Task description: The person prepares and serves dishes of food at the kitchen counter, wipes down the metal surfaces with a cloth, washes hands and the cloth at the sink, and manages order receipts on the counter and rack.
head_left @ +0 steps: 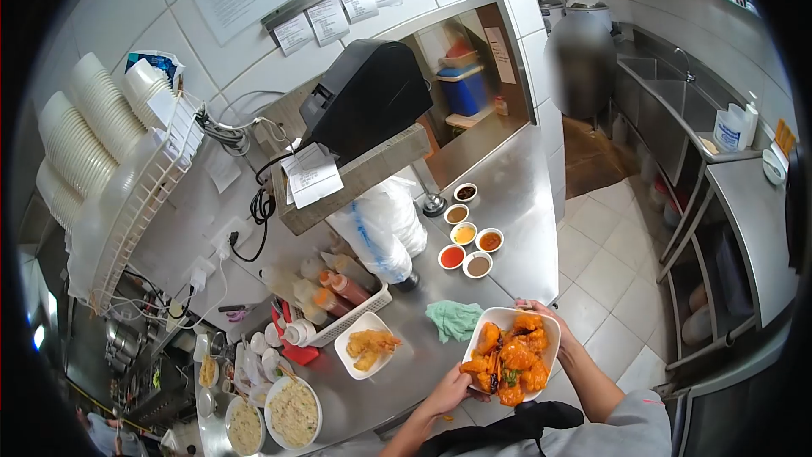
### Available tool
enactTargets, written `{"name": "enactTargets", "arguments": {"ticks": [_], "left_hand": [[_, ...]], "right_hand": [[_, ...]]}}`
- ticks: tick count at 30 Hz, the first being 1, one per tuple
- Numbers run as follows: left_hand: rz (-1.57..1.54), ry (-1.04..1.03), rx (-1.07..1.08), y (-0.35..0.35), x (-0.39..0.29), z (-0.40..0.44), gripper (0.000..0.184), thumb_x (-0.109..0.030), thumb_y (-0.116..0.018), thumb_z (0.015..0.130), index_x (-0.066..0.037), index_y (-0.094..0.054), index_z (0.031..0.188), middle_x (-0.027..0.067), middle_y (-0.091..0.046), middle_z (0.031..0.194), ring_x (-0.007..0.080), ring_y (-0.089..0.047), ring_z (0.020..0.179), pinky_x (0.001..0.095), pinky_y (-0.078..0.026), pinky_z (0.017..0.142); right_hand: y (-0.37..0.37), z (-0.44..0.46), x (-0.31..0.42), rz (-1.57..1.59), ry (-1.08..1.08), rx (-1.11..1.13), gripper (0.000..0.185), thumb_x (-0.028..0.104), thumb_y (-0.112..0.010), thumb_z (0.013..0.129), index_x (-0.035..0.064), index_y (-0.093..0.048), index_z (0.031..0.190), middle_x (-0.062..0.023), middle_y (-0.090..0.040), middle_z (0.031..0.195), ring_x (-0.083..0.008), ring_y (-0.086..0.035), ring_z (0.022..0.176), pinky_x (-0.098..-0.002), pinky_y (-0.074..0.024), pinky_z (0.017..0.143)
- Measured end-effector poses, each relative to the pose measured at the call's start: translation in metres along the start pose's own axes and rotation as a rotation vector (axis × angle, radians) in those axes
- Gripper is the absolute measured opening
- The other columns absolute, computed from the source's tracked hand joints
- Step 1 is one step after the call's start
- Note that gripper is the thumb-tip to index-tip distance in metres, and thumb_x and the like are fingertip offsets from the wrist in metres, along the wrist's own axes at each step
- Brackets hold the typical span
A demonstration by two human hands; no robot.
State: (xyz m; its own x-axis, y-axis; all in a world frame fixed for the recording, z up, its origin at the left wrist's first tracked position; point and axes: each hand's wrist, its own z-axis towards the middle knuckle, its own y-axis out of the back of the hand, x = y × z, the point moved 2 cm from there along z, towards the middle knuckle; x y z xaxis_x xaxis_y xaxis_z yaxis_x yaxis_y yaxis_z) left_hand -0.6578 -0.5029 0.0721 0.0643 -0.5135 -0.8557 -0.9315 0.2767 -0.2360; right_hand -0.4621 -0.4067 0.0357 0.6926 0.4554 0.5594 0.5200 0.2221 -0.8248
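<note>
A white square bowl point(550, 327) full of orange glazed pieces is held up near the counter's front edge. My left hand point(450, 389) pinches its lower left rim, and my right hand point(541, 313) grips its upper right side. Just left of the bowl lies a crumpled green cloth point(454, 319). Farther left, a white dish point(367, 349) with golden fried pieces rests on the steel counter. Behind the cloth stand several small sauce cups, among them a red one point(451, 256) and a grey-brown one point(477, 265).
Two rice bowls point(293, 412) point(245, 427) sit at the lower left, beside a basket of sauce bottles point(347, 322). A black printer point(364, 97) stands on a shelf above white bags point(381, 228). A sink point(677, 93) lines the right wall; a blurred figure stands near it.
</note>
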Motion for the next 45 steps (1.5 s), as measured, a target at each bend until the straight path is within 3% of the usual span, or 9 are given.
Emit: {"name": "enactTargets", "arguments": {"ticks": [2,3,10,19,25,32,35,41,45], "left_hand": [[0.039,0.042,0.006,-0.008,-0.004,-0.003,0.04,-0.004,-0.023,0.083,0.0,-0.026,0.122,0.0168,-0.052,0.102,0.0256,-0.06,0.076,0.0336,-0.051,0.068],[0.053,0.059,0.026,-0.01,-0.005,-0.004,0.041,-0.004,-0.023,0.082,-0.001,-0.026,0.123,0.0168,-0.052,0.102,0.0255,-0.06,0.076,0.0335,-0.051,0.068],[-0.013,0.061,0.047,-0.028,0.005,0.004,0.038,-0.007,-0.025,0.084,0.0,-0.029,0.121,0.0149,-0.053,0.1,0.0244,-0.06,0.077,0.0334,-0.05,0.068],[-0.213,-0.077,-0.089,-0.027,0.023,-0.005,0.028,-0.009,-0.025,0.089,0.001,-0.038,0.112,0.0148,-0.056,0.094,0.023,-0.058,0.076,0.0353,-0.049,0.068],[-0.137,-0.193,-0.284,-0.019,0.034,-0.012,0.028,-0.006,-0.024,0.087,0.002,-0.034,0.112,0.0172,-0.056,0.093,0.0255,-0.059,0.074,0.0345,-0.05,0.067],[-0.126,-0.253,-0.417,0.002,0.061,-0.021,0.028,-0.009,-0.024,0.089,0.002,-0.035,0.113,0.0175,-0.056,0.093,0.027,-0.06,0.073,0.0353,-0.051,0.063],[-0.138,-0.265,-0.445,0.003,0.06,-0.033,0.028,-0.005,-0.023,0.087,0.003,-0.034,0.111,0.0188,-0.056,0.091,0.0279,-0.06,0.07,0.0359,-0.051,0.064],[-0.214,-0.329,-0.453,0.009,0.052,-0.051,0.028,-0.005,-0.023,0.087,0.004,-0.039,0.109,0.0187,-0.058,0.088,0.0269,-0.06,0.068,0.0354,-0.052,0.061],[-0.209,-0.352,-0.495,0.006,0.051,-0.053,0.028,-0.005,-0.024,0.087,0.004,-0.039,0.108,0.0186,-0.058,0.088,0.027,-0.06,0.067,0.035,-0.052,0.06]], "right_hand": [[-0.006,0.008,0.007,-0.098,0.025,0.083,0.028,0.018,-0.044,0.087,0.0022,-0.045,0.11,-0.0095,-0.052,0.105,-0.0187,-0.052,0.097,-0.0317,-0.0437,0.086],[0.012,0.026,-0.008,0.05,0.028,0.257,0.032,0.016,-0.045,0.085,0.0016,-0.044,0.113,-0.0119,-0.05,0.11,-0.0208,-0.051,0.101,-0.0339,-0.0421,0.089],[-0.017,0.01,-0.047,0.393,-0.334,0.385,0.037,0.02,-0.044,0.087,-0.0012,-0.041,0.117,-0.0148,-0.046,0.118,-0.025,-0.05,0.105,-0.0355,-0.042,0.09],[0.017,-0.026,-0.099,0.696,-0.509,0.414,0.039,0.02,-0.041,0.088,-0.0024,-0.039,0.119,-0.0164,-0.044,0.12,-0.0257,-0.048,0.107,-0.0367,-0.0405,0.092],[0.033,-0.042,-0.116,0.767,-0.539,0.41,0.04,0.021,-0.039,0.089,-0.0031,-0.037,0.121,-0.0174,-0.043,0.122,-0.0262,-0.047,0.108,-0.0374,-0.0395,0.094],[0.034,-0.053,-0.106,0.472,-0.658,0.066,0.038,0.019,-0.038,0.09,-0.0025,-0.036,0.122,-0.0178,-0.044,0.12,-0.0254,-0.048,0.107,-0.0376,-0.0415,0.092],[0.041,-0.052,-0.084,0.189,-0.517,0.108,0.035,0.013,-0.044,0.088,-0.0001,-0.039,0.12,-0.0147,-0.048,0.116,-0.0225,-0.051,0.103,-0.0362,-0.0441,0.088],[0.052,-0.028,-0.037,-0.199,-0.217,-0.075,0.028,0.007,-0.051,0.085,0.0026,-0.047,0.111,-0.0051,-0.056,0.102,-0.0139,-0.055,0.091,-0.0286,-0.047,0.079],[0.023,-0.02,-0.062,-0.233,-0.258,-0.081,0.015,0.011,-0.052,0.085,0.0034,-0.053,0.098,-0.0042,-0.058,0.092,-0.0128,-0.056,0.087,-0.0268,-0.0486,0.075]]}}
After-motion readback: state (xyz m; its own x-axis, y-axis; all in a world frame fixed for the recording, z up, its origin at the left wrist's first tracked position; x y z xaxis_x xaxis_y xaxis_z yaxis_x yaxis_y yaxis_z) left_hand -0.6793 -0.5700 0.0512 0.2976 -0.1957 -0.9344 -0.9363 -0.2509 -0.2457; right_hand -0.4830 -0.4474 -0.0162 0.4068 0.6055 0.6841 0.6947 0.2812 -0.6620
